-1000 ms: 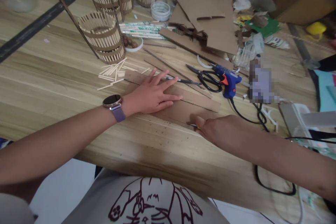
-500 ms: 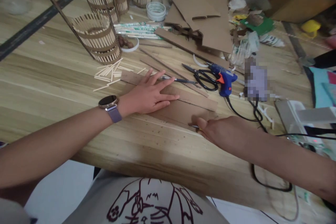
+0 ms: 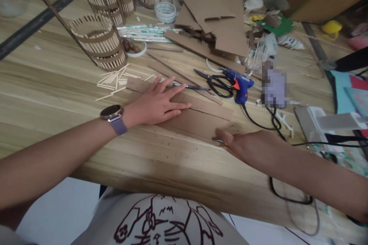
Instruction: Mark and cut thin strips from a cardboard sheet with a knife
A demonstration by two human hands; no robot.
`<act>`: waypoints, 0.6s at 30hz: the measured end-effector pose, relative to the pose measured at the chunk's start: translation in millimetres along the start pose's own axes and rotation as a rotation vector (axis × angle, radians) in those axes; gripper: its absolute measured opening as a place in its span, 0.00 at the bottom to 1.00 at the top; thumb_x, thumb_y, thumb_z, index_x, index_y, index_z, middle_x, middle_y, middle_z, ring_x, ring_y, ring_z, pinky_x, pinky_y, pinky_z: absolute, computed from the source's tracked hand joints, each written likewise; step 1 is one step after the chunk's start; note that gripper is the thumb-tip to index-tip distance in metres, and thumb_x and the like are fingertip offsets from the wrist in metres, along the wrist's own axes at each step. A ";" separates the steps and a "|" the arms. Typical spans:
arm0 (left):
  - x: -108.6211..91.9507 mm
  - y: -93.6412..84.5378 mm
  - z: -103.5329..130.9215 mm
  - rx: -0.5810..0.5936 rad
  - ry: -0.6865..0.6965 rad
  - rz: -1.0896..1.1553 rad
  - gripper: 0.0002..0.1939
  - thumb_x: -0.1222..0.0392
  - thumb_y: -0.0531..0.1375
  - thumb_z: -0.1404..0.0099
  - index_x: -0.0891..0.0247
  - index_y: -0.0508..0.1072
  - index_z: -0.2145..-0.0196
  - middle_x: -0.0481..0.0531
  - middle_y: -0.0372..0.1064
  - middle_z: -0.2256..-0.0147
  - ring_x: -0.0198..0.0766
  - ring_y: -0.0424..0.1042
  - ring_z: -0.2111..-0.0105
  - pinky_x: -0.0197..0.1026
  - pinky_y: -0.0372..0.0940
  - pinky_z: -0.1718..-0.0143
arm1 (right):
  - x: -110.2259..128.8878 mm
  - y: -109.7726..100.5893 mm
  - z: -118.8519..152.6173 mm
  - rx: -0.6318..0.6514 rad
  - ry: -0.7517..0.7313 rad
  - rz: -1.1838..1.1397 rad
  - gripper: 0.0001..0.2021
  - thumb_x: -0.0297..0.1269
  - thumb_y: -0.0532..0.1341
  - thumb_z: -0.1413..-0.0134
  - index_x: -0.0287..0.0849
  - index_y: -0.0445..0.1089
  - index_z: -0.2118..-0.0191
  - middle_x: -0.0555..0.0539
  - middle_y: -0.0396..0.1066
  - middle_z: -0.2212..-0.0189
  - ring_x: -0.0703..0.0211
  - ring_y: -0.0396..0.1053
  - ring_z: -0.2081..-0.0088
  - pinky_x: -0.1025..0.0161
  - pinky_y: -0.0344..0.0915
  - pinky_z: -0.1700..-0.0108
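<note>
Cardboard (image 3: 198,124) lies flat on the table (image 3: 138,160), its long axis slanting from far left to near right. The left hand (image 3: 155,103) rests across it, fingers spread; the right hand (image 3: 243,141) — nearer its right end — pinches a blade (image 3: 219,141) at the near edge, most of the cardboard leftward. Scissors (image 3: 211,79) lie beyond.
</note>
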State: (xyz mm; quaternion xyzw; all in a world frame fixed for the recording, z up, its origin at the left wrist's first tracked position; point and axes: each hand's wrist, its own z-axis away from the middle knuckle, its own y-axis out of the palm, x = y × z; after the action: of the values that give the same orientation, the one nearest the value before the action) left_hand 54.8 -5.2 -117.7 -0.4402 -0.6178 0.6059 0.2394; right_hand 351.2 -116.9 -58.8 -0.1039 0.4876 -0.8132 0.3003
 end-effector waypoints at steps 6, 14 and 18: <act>-0.5 -1.5 0.1 -0.004 -0.004 -0.002 0.19 0.50 0.54 0.23 0.40 0.71 0.38 0.49 0.50 0.28 0.63 0.43 0.29 0.75 0.37 0.32 | -1.5 3.3 4.9 0.011 0.003 -0.041 0.17 0.23 0.52 0.37 0.42 0.69 0.47 0.47 0.78 0.75 0.57 0.72 0.78 0.62 0.40 0.79; 0.1 0.1 0.0 -0.008 -0.007 0.009 0.19 0.51 0.55 0.24 0.40 0.71 0.38 0.50 0.49 0.28 0.62 0.43 0.30 0.74 0.36 0.32 | -3.1 13.7 8.9 -0.032 0.030 -0.006 0.10 0.27 0.54 0.36 0.42 0.69 0.53 0.47 0.78 0.75 0.58 0.71 0.79 0.62 0.37 0.79; 0.4 -0.4 0.1 0.001 -0.009 0.008 0.19 0.50 0.53 0.23 0.40 0.71 0.38 0.50 0.49 0.28 0.62 0.42 0.29 0.74 0.36 0.32 | -5.3 19.2 10.9 -0.038 0.028 0.003 0.08 0.28 0.54 0.35 0.43 0.68 0.56 0.48 0.77 0.76 0.58 0.71 0.79 0.62 0.37 0.79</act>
State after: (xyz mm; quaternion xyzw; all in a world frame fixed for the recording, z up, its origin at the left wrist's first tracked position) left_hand 54.5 -4.8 -117.5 -0.4400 -0.6168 0.6091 0.2342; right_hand 367.9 -128.4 -69.1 -0.0976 0.5073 -0.8046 0.2927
